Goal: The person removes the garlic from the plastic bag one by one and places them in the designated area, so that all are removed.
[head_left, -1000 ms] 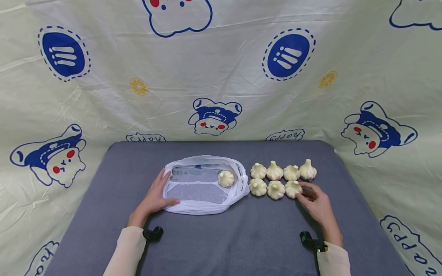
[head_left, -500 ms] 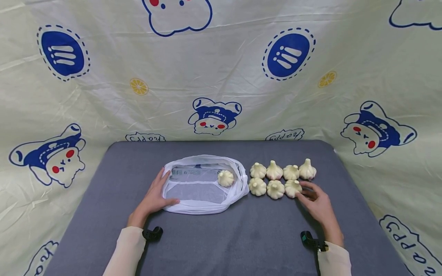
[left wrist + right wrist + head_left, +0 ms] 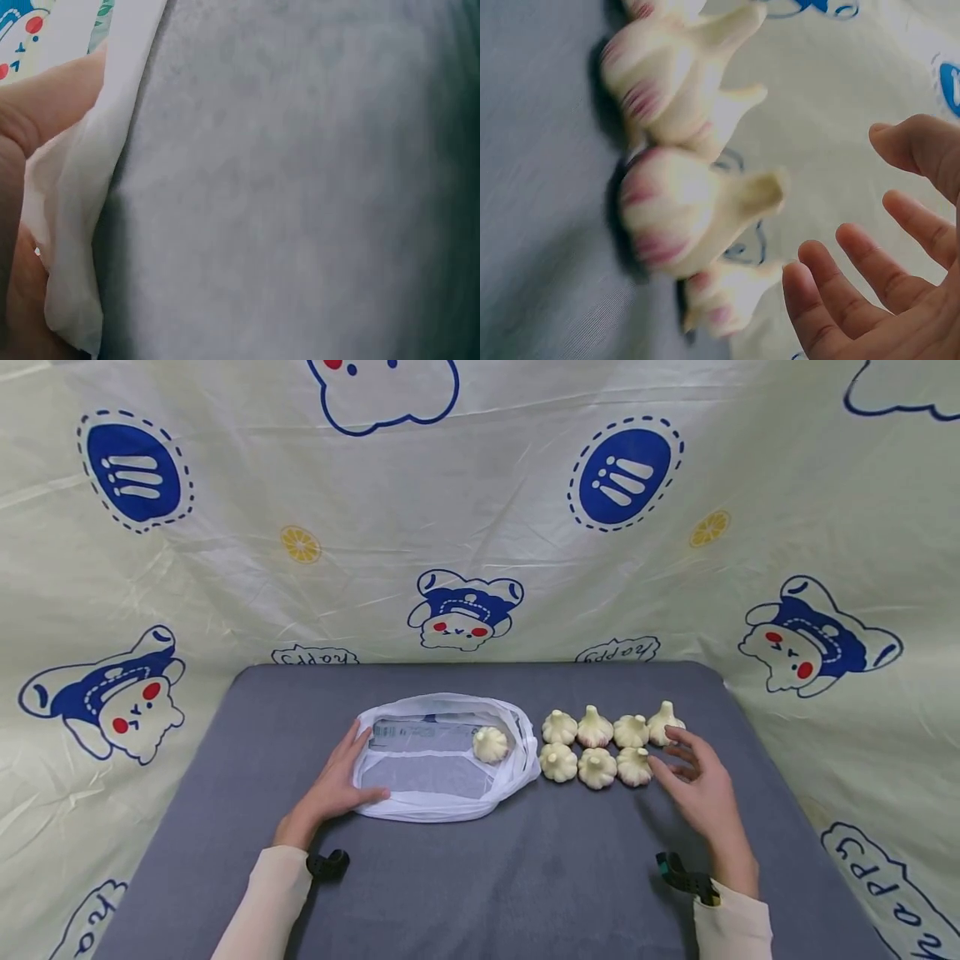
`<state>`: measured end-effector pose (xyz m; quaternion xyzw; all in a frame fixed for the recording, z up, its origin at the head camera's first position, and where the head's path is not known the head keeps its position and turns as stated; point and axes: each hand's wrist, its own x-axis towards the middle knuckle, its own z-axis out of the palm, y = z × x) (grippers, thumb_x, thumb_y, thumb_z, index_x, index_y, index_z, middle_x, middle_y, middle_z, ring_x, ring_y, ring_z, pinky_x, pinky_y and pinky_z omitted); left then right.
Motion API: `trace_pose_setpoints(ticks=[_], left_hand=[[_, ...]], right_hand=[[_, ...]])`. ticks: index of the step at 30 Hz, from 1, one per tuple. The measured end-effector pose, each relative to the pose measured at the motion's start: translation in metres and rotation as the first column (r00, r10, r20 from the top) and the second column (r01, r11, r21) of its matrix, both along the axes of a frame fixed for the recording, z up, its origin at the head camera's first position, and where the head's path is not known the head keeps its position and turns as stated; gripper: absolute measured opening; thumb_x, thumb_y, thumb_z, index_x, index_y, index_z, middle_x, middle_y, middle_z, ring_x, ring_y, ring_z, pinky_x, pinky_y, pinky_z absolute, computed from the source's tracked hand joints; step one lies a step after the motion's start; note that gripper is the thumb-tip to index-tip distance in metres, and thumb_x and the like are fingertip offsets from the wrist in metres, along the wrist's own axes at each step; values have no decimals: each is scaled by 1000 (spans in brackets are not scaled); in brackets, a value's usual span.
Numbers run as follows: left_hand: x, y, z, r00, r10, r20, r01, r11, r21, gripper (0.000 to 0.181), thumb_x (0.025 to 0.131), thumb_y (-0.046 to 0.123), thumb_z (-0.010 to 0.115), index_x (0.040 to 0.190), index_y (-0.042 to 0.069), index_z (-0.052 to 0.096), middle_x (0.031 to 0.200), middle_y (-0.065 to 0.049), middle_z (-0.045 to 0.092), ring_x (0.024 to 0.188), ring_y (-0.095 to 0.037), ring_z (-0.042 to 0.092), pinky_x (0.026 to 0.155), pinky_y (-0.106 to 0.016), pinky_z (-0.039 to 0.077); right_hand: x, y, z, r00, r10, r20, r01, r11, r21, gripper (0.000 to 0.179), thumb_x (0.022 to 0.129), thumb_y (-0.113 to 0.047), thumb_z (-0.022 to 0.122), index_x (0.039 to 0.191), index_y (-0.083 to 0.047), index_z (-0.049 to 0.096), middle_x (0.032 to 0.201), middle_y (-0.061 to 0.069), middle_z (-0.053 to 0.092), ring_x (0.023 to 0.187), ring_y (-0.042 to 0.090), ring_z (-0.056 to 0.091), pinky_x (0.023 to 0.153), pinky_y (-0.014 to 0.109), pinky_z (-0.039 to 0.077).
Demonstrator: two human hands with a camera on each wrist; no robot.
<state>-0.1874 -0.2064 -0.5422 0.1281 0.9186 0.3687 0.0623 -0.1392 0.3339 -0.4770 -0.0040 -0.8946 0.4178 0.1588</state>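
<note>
A white plastic bag (image 3: 427, 808) lies on the table with its mouth spread wide and one garlic bulb (image 3: 491, 744) inside, near its right end. My left hand (image 3: 336, 782) grips the left end of the bag, thumb over the front rim; the left wrist view shows white plastic lying against the thumb (image 3: 56, 97). Right of the bag, several garlic bulbs stand in two rows. My right hand (image 3: 703, 782) hovers by the right end of those rows, fingers spread and holding nothing. It is nearest the front row's last bulb (image 3: 633, 766) and the back row's tall-stemmed bulb (image 3: 664, 723).
A grey cloth (image 3: 525, 893) covers the table. Behind and beside it hangs a pale curtain (image 3: 480, 510) printed with cartoon figures. The back row's other bulbs (image 3: 595, 727) stand close together beside the bag.
My right hand has lifted away from the front row's last garlic bulb, moving slightly right and back, its fingers now apart from it. The left hand and the bag stay put.
</note>
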Motion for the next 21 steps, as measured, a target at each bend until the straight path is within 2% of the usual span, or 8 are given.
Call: trace_pose_setpoints(ticks=[6,12,17,21], left_hand=[[-2,-2,13,998,-68,8,68,994,-84,111,83,51,81,164,4,22,174,-19,2,157,-46,13,120,-69,24],[-5,-7,18,990,-133,42,136,986,-97,113,82,45,84,164,3,19,173,-22,0,158,-47,9,121,-67,22],[-6,-11,14,993,-120,-9,118,989,-86,112,76,41,89,162,5,27,173,-21,9,154,-50,17,118,-72,23],[-2,-11,7,995,-83,-53,82,997,-15,104,74,37,90,158,5,37,171,-18,19,152,-48,19,116,-74,24]], right_hand=[[0,-21,18,995,86,-56,-87,996,-4,59,95,-12,74,149,-9,51,145,16,54,115,-10,52,86,7,46],[-1,-37,26,987,147,-62,-146,989,18,60,93,-11,76,149,-14,53,146,12,55,120,10,58,89,12,49],[-2,-49,30,977,204,-61,-204,979,-3,58,93,-10,76,147,-15,55,143,10,57,118,1,57,90,13,49],[-5,-62,30,956,287,-60,-289,957,-30,55,94,-8,75,145,-13,55,141,12,58,117,1,59,92,21,53]])
